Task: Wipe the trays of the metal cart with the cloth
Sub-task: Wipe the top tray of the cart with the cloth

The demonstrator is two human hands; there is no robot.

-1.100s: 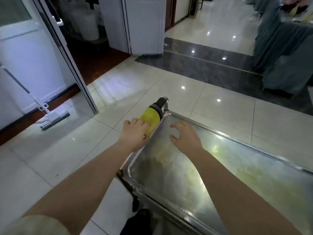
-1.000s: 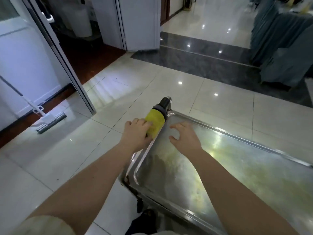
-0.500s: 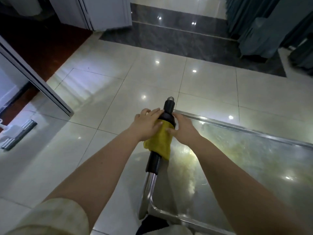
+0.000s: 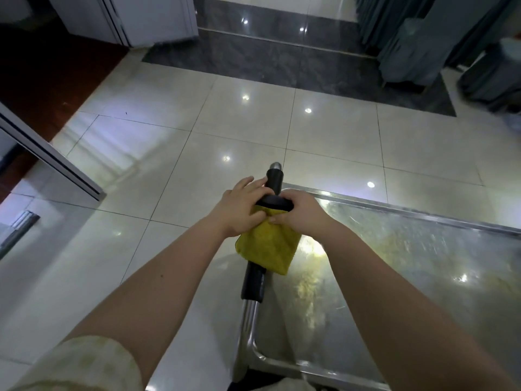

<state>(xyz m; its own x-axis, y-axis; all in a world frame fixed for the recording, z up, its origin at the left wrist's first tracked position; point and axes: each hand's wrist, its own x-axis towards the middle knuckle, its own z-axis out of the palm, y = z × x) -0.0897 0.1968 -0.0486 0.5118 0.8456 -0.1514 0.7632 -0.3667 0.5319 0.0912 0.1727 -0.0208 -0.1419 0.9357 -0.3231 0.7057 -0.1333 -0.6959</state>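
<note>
The metal cart's top tray (image 4: 417, 266) fills the lower right, shiny and streaked with yellowish smears. Its handle bar (image 4: 253, 283) with a black foam grip runs up the tray's left side. A yellow cloth (image 4: 266, 246) hangs draped over that grip. My left hand (image 4: 242, 208) holds the cloth's upper edge from the left, fingers reaching onto the black grip. From the right, my right hand (image 4: 298, 211) pinches the same edge against the grip.
Glossy cream floor tiles (image 4: 169, 165) surround the cart. A sliding door frame (image 4: 50, 156) stands at the left, with dark red flooring behind it. Grey-draped furniture (image 4: 423, 38) stands at the far right beyond a dark marble strip.
My view has tilted down and closer to the handle. My right hand left the tray and came onto the cloth; both hands now hold its top edge, and the cloth hangs loose instead of wrapped.
</note>
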